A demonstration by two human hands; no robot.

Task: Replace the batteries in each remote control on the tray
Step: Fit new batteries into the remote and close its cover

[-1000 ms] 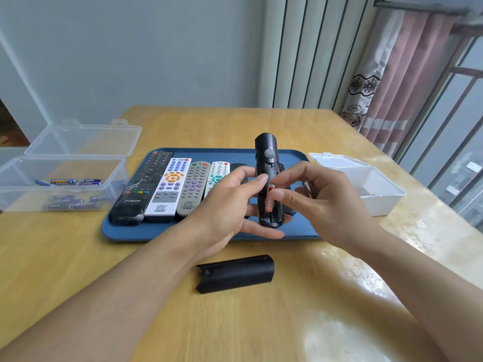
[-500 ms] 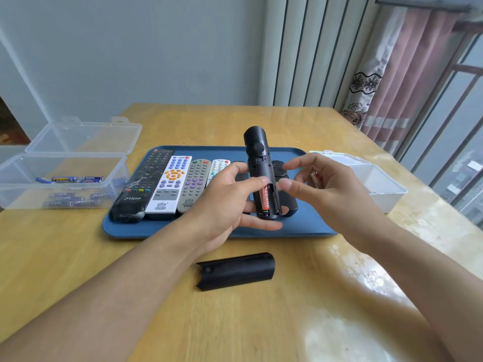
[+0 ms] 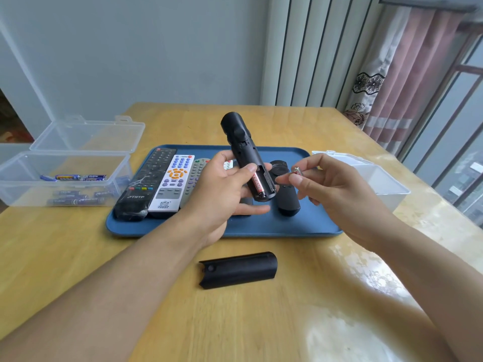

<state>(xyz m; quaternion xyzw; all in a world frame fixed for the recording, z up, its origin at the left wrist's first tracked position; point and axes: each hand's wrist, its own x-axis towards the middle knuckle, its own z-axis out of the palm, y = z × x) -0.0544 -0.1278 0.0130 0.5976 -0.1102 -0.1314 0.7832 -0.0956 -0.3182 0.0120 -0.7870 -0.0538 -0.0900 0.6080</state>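
Observation:
My left hand (image 3: 222, 189) grips a black remote (image 3: 241, 147) upright above the blue tray (image 3: 261, 226), its battery bay open toward me. One red battery (image 3: 257, 182) sits in the bay. My right hand (image 3: 332, 189) is just right of the remote and pinches a small battery (image 3: 296, 171) between thumb and fingers. The remote's black back cover (image 3: 237, 269) lies on the table in front of the tray. Several other remotes lie on the tray: a long black one (image 3: 146, 184), a white one (image 3: 172, 184), a grey one (image 3: 194, 173) and a short black one (image 3: 285, 194).
An open clear box (image 3: 65, 163) with several blue batteries (image 3: 73, 177) stands at the left. A white box (image 3: 376, 178) with its lid open stands right of the tray. The wooden table (image 3: 156, 309) ends at a wall and curtains behind.
My right hand has drawn away from the battery bay to the right with a battery pinched in it. My left hand has tilted the remote's top leftward.

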